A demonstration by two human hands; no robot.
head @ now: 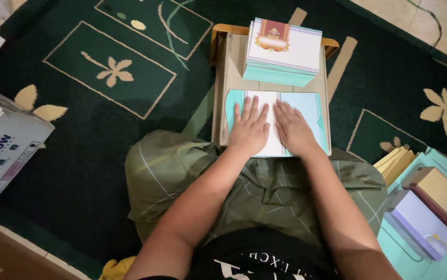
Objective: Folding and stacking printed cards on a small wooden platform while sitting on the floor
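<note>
A pale blue and white card (306, 111) lies flat on a small beige lap table (232, 72) in front of me. Both palms press down on it side by side. My left hand (250, 128) covers its left half with fingers spread. My right hand (292, 127) rests flat over the middle, fingers pointing away from me. Behind the card, at the table's far end, stands a tall stack of the same cards (283, 52), the top one white with a red and gold ornament.
I sit on a dark green patterned carpet (104, 103), legs under green checked cloth (182, 171). A white cardboard box (1, 145) stands at the left. At the right lie stacks of beige, lilac and teal cards (430, 207). Pale floor tiles (425, 21) show at top right.
</note>
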